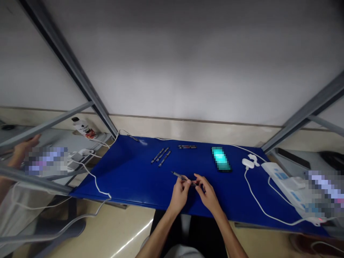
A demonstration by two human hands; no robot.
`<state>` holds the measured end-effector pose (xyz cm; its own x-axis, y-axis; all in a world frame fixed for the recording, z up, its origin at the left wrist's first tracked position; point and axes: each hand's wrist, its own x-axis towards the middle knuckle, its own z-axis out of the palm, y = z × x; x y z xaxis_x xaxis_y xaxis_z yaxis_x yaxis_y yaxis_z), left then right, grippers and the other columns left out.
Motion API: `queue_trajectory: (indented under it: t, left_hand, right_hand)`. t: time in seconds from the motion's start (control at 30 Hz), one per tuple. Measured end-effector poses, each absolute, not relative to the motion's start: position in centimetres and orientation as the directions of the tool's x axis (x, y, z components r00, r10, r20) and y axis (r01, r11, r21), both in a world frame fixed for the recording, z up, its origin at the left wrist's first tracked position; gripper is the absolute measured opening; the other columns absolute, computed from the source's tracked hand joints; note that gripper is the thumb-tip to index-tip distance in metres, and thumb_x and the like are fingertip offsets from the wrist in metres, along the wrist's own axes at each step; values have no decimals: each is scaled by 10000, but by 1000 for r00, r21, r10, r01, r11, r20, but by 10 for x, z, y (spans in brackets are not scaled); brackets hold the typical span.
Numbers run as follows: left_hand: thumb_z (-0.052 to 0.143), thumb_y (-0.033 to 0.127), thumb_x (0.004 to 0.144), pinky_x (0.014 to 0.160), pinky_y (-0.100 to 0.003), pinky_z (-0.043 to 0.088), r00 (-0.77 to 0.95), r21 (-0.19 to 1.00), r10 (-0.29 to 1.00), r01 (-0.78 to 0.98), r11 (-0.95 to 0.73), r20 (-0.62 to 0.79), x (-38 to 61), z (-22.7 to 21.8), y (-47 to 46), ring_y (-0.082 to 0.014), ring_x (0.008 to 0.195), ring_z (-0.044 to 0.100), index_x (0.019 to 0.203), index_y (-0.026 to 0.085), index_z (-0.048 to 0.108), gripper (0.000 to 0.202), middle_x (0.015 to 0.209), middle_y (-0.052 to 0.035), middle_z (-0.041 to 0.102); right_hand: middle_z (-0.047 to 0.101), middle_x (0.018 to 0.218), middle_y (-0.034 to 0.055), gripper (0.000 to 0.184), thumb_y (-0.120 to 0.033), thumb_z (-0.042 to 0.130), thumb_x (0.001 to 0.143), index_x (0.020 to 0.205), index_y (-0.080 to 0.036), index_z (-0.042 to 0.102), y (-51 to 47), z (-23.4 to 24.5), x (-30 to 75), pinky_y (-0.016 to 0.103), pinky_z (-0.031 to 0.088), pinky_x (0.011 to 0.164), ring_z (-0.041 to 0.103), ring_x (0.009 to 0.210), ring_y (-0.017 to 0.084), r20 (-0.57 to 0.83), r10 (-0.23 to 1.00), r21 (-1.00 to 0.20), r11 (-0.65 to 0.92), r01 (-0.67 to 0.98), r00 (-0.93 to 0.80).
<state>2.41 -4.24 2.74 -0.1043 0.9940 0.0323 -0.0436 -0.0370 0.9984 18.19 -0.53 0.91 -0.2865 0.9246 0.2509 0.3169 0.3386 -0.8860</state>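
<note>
Both of my hands meet over the near middle of the blue table [129,179]. My left hand [179,195] pinches a dark pen [179,176] whose tip points up and left. My right hand [206,193] has its fingers closed on the other end of the same pen. Three more dark pens [161,156] lie side by side farther back. Another pen-like piece with red marks [187,147] lies beyond them.
A lit phone [221,159] lies right of centre. A white charger [248,163] and a white power strip [282,179] with trailing cables sit at the right. Grey metal frame bars [88,89] rise on both sides. Another person's hand [24,147] shows at far left.
</note>
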Motion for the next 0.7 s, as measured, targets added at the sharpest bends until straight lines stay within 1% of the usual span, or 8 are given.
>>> queue_trajectory:
  t: [0.13,0.23,0.33,0.4,0.43,0.53,0.6,0.7]
  left_hand:
    - [629,491,838,702,-283,505,-124,975,992,-224,-4,-24,38,28,-37,-186,802,664,919,151,607,350,869,-81,701]
    - [657,487,810,663,-269,492,-94,986,995,-167,24,-40,38,23,-36,-160,730,633,883,141,635,354,824,-53,666]
    - [654,461,816,704,-296,496,-285,1000,959,-4,7,-8,33,17,-39,-174,829,629,1216,173,527,509,1045,-87,642]
    - [665,437,815,849,-364,477,-457,972,879,233,-29,136,28,18,-41,-226,1062,584,1403,207,338,711,1249,-131,561]
    - [661,424,825,930,-403,439,-456,927,859,371,-53,231,25,20,-42,-247,1174,524,1430,222,307,730,1318,-140,517]
    - [591,371,891,1034,-463,327,-143,736,915,646,-202,376,20,28,-44,-260,1267,440,1297,271,517,424,1327,-93,531]
    - [527,338,936,996,-446,341,57,676,939,679,-286,340,20,32,-45,-232,1162,508,1134,280,634,233,1184,-55,623]
    - [477,332,961,880,-392,401,170,691,945,648,-320,278,27,32,-50,-206,973,556,1055,256,665,224,958,-38,681]
  right_hand:
    - [683,1105,89,337,-417,554,899,1170,-248,660,-14,5,181,334,513,801,641,903,225,210,949,-930,269,252,-237]
    - [690,864,63,305,-433,537,914,1064,-211,684,-21,1,183,311,507,732,630,764,201,117,975,-969,154,195,-188]
    - [611,692,20,315,-453,555,905,1021,-188,682,-25,-1,186,290,474,662,580,671,178,66,985,-986,89,141,-158]
    - [593,677,15,328,-466,562,899,995,-178,684,-25,0,187,292,460,658,563,664,175,41,985,-993,59,105,-166]
    - [592,676,16,332,-472,574,890,978,-172,687,-24,1,187,295,455,660,557,663,174,27,985,-995,43,91,-170]
    - [576,643,10,328,-488,652,827,888,-167,687,-20,2,186,302,443,647,534,639,172,-17,993,-1000,-14,26,-117]
    - [535,600,-10,322,-501,682,794,822,-181,663,-17,1,186,306,443,639,509,606,163,-35,999,-995,-35,-97,-4]
    - [500,619,-21,310,-506,687,784,750,-211,598,-11,1,187,306,452,637,485,598,151,-70,982,-941,-7,-338,175]
